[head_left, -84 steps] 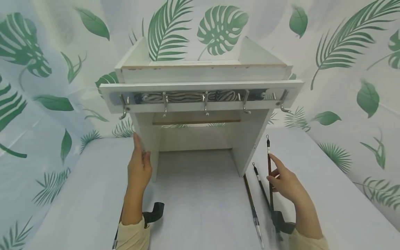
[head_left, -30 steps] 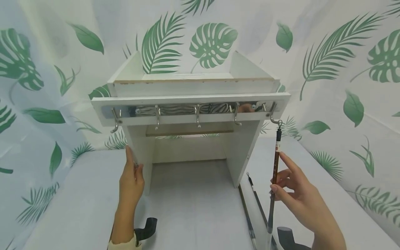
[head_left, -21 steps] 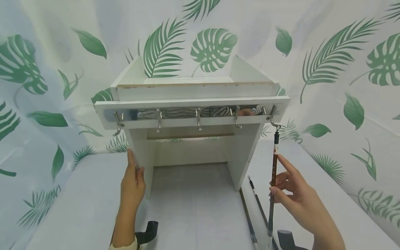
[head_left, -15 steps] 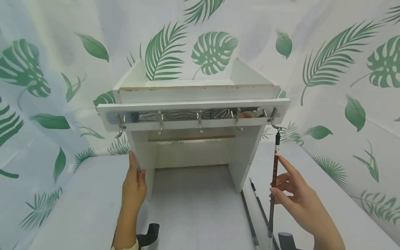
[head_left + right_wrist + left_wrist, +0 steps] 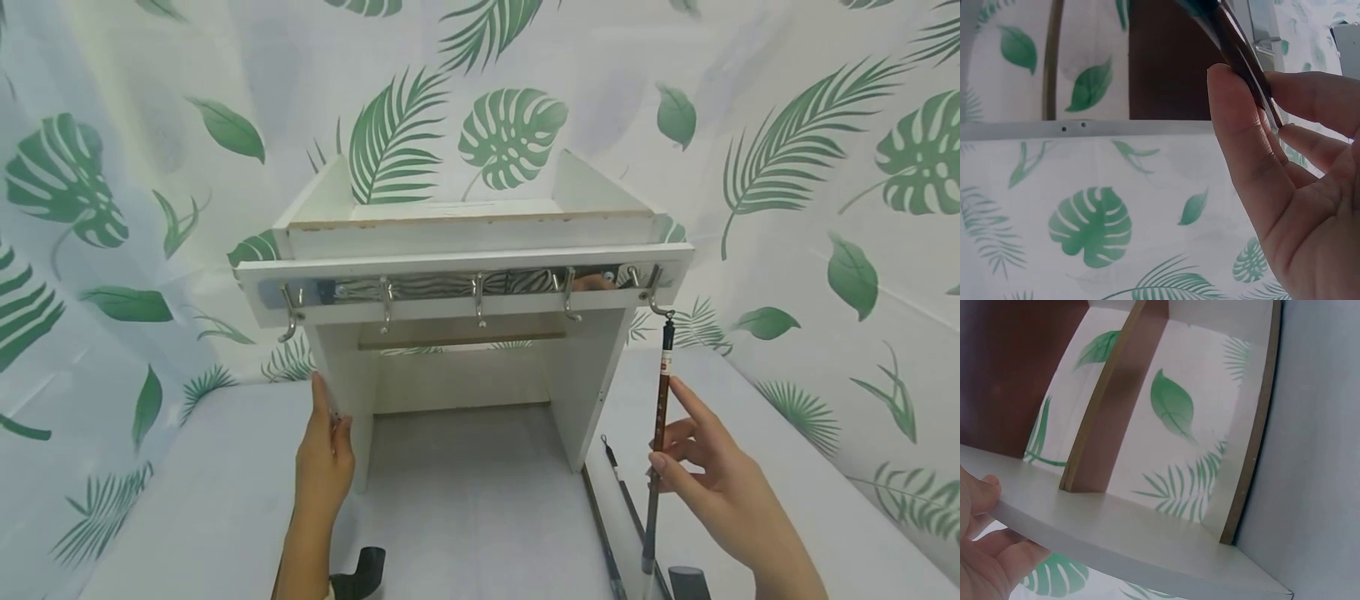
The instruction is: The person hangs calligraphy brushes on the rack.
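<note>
My right hand (image 5: 723, 487) holds a calligraphy brush (image 5: 661, 408) upright, thumb and fingers pinching its brown handle. The brush's black end points up, and its small cord loop (image 5: 670, 315) is right at the tip of the rightmost metal hook (image 5: 654, 293). A clear cap covers the lower end. In the right wrist view the brush (image 5: 1240, 53) runs between thumb and fingers. My left hand (image 5: 324, 467) grips the left side panel of a white shelf unit (image 5: 465, 242); in the left wrist view the thumb and fingers lie on opposite sides of the panel (image 5: 1116, 531).
Two more brushes lie on the white tabletop (image 5: 480, 517), a near one (image 5: 600, 529) by the right panel's foot and another brush (image 5: 628, 496) beside it. Several hooks line the mirrored strip (image 5: 435, 285). Leaf-patterned cloth (image 5: 780, 167) hangs behind. Black curved pieces (image 5: 367, 571) sit at both wrists.
My right hand has raised the brush from beside the shelf's right panel to the rightmost hook, its loop now at the tip. My left hand keeps its grip. The head view has shifted slightly.
</note>
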Demonstrator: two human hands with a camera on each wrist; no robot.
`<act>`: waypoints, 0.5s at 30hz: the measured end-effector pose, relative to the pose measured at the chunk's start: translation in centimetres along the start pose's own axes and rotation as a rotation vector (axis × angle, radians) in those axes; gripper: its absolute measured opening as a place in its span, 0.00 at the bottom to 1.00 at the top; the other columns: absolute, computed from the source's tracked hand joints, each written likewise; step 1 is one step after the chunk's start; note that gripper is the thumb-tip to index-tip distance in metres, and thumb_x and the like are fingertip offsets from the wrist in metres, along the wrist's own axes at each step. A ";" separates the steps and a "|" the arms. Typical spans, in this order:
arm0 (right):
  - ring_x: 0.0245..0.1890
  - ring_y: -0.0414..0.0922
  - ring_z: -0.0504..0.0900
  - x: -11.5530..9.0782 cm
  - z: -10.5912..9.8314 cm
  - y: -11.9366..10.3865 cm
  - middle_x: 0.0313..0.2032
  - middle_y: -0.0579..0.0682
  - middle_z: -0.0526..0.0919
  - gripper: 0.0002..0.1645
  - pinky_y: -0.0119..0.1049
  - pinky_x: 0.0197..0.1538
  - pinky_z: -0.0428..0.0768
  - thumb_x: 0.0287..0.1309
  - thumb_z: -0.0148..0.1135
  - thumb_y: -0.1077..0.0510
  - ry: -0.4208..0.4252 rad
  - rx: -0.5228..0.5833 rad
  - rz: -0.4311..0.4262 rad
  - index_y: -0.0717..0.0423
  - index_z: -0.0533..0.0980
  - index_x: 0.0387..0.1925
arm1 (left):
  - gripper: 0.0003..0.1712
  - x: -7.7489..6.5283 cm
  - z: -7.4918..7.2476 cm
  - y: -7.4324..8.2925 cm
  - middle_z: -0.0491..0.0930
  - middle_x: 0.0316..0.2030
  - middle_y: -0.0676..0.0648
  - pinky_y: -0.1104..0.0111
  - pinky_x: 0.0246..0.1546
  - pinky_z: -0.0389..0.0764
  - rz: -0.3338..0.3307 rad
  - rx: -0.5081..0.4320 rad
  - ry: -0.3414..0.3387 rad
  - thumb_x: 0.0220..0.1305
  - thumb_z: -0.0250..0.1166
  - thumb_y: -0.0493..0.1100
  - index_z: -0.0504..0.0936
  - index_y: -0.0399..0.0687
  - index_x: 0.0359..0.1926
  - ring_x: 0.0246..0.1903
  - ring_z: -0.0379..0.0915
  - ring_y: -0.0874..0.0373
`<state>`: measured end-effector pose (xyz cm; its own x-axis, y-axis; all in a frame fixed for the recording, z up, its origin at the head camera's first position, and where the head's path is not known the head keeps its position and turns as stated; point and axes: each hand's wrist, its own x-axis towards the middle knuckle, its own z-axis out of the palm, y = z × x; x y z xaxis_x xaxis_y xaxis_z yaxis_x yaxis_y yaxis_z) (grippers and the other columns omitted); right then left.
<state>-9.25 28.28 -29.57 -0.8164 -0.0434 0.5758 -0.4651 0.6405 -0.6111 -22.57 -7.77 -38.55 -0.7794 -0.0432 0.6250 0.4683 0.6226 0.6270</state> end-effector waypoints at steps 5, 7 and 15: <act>0.28 0.30 0.78 0.1 0.1 0.0 0.33 0.38 0.71 0.51 0.26 0.24 0.78 0.46 0.58 0.79 0.002 0.003 0.004 0.55 0.50 0.69 | 0.42 0.0 0.0 -0.1 0.60 0.60 0.25 0.43 0.45 0.72 0.018 -0.002 0.023 0.63 0.52 0.28 0.39 0.46 0.71 0.51 0.67 0.30; 0.28 0.30 0.78 0.1 0.2 0.0 0.33 0.39 0.70 0.51 0.27 0.24 0.79 0.46 0.58 0.79 0.005 0.000 0.014 0.54 0.50 0.69 | 0.43 0.0 0.0 -0.1 0.59 0.60 0.26 0.43 0.45 0.72 0.021 -0.002 0.026 0.63 0.52 0.28 0.39 0.46 0.71 0.51 0.67 0.30; 0.28 0.30 0.78 0.0 0.4 0.2 0.33 0.38 0.71 0.50 0.27 0.24 0.79 0.47 0.59 0.77 0.016 -0.010 0.039 0.52 0.51 0.69 | 0.43 -0.1 0.0 -0.1 0.58 0.61 0.25 0.44 0.46 0.72 0.018 0.000 0.007 0.63 0.51 0.28 0.37 0.47 0.71 0.52 0.66 0.30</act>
<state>-9.49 28.12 -29.96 -0.8283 -0.0065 0.5602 -0.4295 0.6494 -0.6275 -22.57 -7.80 -38.72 -0.7675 -0.0375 0.6399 0.4824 0.6236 0.6152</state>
